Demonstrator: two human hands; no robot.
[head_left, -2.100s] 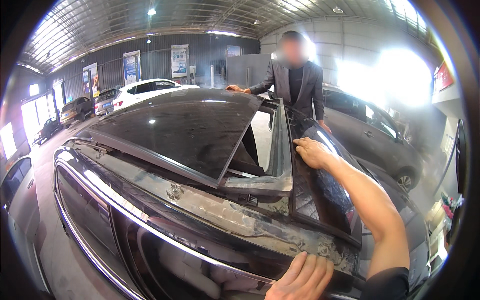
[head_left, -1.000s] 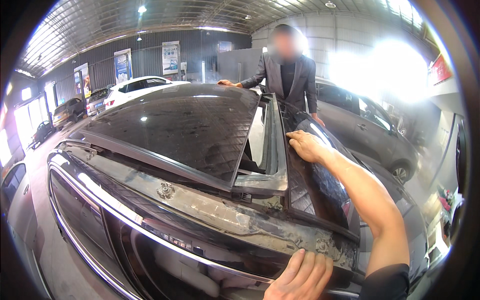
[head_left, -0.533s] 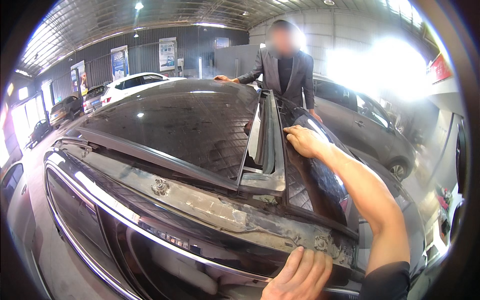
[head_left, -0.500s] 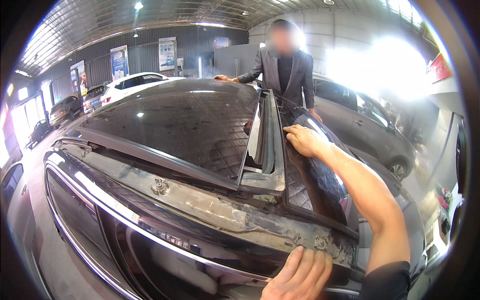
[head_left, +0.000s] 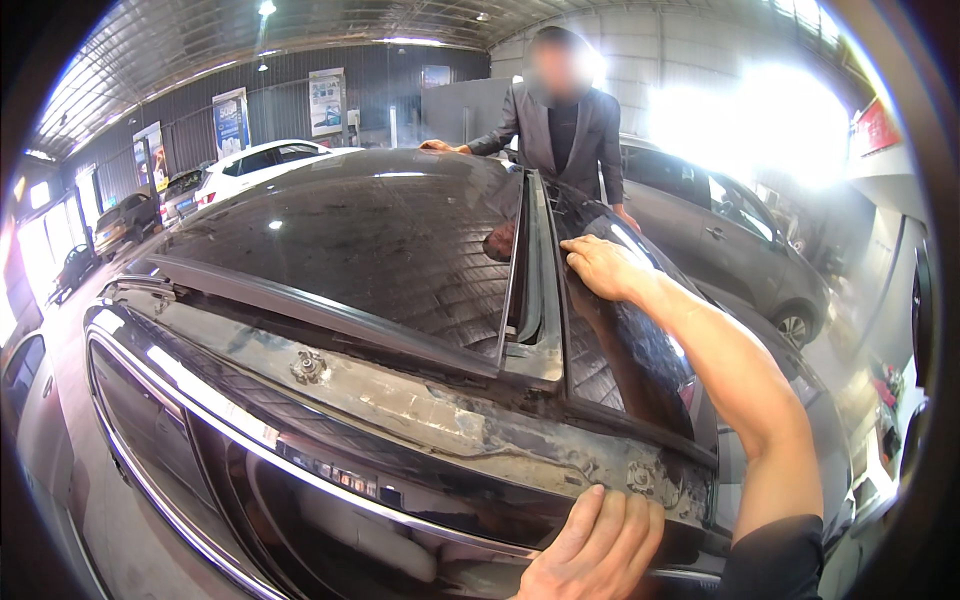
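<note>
A dark glass sunroof panel (head_left: pixel 350 240) covers much of the black car's roof. Along its right edge a narrow slot with a dark frame (head_left: pixel 545 310) stands open. My right hand (head_left: pixel 605 268) reaches over from the right, its fingers lying on the dark glass just right of that frame. On the near roof edge rests my left hand (head_left: pixel 595 550), fingers bent over the border beside the bare, dirty roof channel (head_left: pixel 440 415); its palm side is hidden. Neither hand holds a loose thing.
Across the roof stands a person in a dark jacket (head_left: pixel 590 130), one hand on the roof's far edge. A grey car (head_left: pixel 715 220) is parked behind at right, a white car (head_left: pixel 265 165) at far left. Metal mounts (head_left: pixel 308 366) stick up from the channel.
The glass panel has slid right, and the slot beside the frame is narrower. Both my hands keep their places on the car. The view has shifted slightly.
</note>
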